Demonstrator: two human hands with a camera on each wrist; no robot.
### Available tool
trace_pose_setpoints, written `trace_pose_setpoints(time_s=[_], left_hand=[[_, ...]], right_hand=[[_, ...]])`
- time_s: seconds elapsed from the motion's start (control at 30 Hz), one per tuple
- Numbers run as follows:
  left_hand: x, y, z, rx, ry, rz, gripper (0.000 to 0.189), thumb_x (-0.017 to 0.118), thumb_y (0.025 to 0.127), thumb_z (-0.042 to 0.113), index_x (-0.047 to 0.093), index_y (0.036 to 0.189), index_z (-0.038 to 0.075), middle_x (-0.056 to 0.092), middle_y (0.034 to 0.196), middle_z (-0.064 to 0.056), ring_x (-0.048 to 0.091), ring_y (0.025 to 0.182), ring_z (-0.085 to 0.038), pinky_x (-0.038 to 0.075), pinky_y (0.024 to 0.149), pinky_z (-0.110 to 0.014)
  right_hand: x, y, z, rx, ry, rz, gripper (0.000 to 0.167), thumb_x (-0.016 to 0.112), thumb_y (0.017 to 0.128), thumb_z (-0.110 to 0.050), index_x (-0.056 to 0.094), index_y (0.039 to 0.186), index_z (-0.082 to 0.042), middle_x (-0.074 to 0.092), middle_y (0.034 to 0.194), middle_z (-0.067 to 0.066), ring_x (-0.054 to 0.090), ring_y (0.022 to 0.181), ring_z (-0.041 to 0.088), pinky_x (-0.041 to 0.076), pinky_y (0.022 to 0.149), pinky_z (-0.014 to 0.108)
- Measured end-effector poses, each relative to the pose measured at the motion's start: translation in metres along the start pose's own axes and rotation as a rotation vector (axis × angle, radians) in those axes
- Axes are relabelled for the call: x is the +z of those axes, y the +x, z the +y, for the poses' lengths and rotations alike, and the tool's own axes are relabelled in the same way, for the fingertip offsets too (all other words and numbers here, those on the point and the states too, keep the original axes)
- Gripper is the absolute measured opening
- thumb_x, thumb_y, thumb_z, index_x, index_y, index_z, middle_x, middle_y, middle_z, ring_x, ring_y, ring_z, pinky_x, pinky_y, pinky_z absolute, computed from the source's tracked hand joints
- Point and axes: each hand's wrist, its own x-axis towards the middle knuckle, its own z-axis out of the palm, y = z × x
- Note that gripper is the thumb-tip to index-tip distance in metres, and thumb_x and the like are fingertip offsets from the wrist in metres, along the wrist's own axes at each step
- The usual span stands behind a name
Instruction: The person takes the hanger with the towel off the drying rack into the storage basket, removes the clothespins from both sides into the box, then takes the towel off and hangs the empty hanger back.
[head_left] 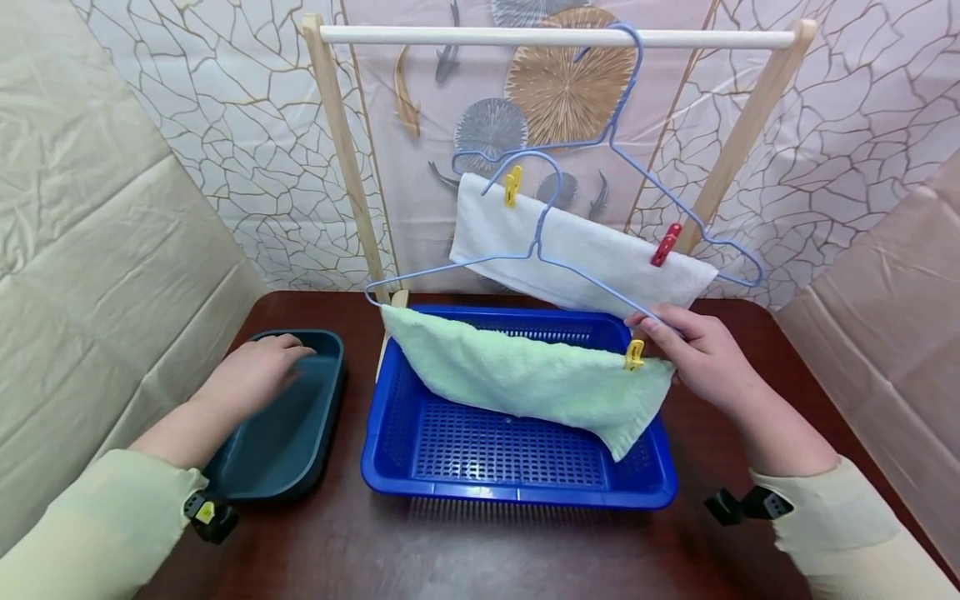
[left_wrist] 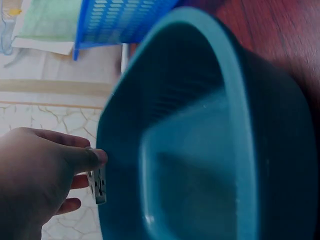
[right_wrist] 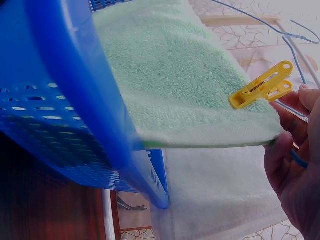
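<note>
You can read no word, number or brand in any of the three views. On the basket [right_wrist: 67,60], your right wrist view shows a short row of small dark marks [right_wrist: 155,180] near one end of the rim, too blurred to make out. In the head view, the yellow patch [head_left: 204,512] on your left wrist camera [head_left: 218,527] is too small to read

Makeshift laundry nook, beige fabric [head_left: 112,217] at nine and three o'clock, patterned fabric [head_left: 420,183] at twelve, clothes rack [head_left: 450,36] in front, blue hanger [head_left: 537,247], green towel [head_left: 517,372], dark tabletop [head_left: 525,554] at six
</note>
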Motion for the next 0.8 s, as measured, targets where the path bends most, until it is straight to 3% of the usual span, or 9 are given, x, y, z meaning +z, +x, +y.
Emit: trace_pose_setpoints(time_s=[0.27,0.53,0.8], left_hand=[[0.016,0.003,-0.014,-0.022,-0.009,-0.062,0.033,0.075,0.087,0.007,0.069,0.118,0.001,0.065,0.109,-0.019,0.065,0.097,-0.035,0.054,0.081,-0.051],[0.025,0.012,-0.015,-0.057,-0.040,-0.111,0.030,0.074,0.087,0.007,0.070,0.116,0.000,0.065,0.103,-0.017,0.065,0.089,-0.032,0.055,0.075,-0.047],[0.035,0.018,-0.020,-0.065,-0.008,-0.114,0.029,0.074,0.087,0.007,0.070,0.115,0.001,0.065,0.099,-0.014,0.064,0.088,-0.031,0.054,0.074,-0.047]], right_hand=[[0.001,0.001,-0.001,0.000,-0.008,0.001,0.022,0.051,0.104,-0.015,0.069,0.111,-0.004,0.068,0.092,-0.005,0.064,0.077,0.008,0.051,0.049,0.029],[0.001,0.001,-0.001,-0.010,-0.010,0.003,0.022,0.051,0.104,-0.014,0.069,0.111,-0.004,0.067,0.090,-0.005,0.062,0.074,0.016,0.050,0.048,0.031],[0.001,0.001,-0.001,-0.003,-0.006,-0.001,0.021,0.051,0.104,-0.015,0.069,0.110,-0.006,0.067,0.089,-0.002,0.062,0.073,0.015,0.050,0.047,0.031]])
